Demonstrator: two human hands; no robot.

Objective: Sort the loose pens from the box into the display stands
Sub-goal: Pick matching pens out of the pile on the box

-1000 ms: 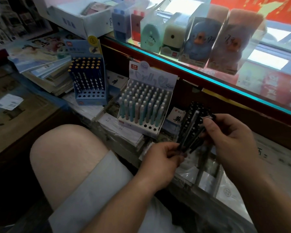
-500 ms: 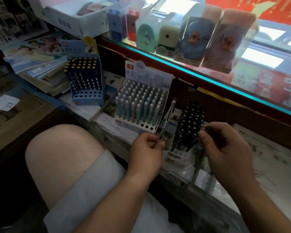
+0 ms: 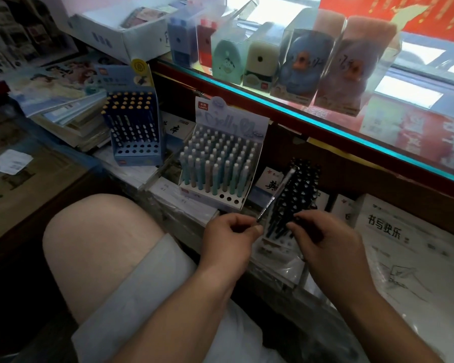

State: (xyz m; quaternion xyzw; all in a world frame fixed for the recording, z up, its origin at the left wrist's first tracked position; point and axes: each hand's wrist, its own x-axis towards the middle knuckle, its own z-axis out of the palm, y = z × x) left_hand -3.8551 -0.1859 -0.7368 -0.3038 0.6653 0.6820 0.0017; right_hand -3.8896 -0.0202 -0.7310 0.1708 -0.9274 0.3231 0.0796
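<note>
My left hand [image 3: 231, 233] pinches the lower end of a clear pen [image 3: 277, 195] that slants up to the right, in front of a stand of black pens [image 3: 298, 195]. My right hand [image 3: 325, 239] has its fingers curled at the front row of that black stand and pinches a dark pen [image 3: 298, 218] there. Left of it stands a white stand [image 3: 218, 195] full of pastel green and grey pens, with a few holes bare at its front right. Further left is a blue stand [image 3: 135, 153] of navy pens with yellow tops.
The stands rest on stacks of wrapped notebooks [image 3: 409, 247]. A glass counter edge [image 3: 312, 119] runs above them, with boxed sharpeners [image 3: 260, 58] on top. A white box [image 3: 121, 30] sits at the back left, piled books [image 3: 63, 111] at the left, my knee [image 3: 95, 244] below.
The bundle of black pens held up in both hands a second ago is gone from the hands. My left hand now holds one clear pen, and my right hand has dropped to the black stand.
</note>
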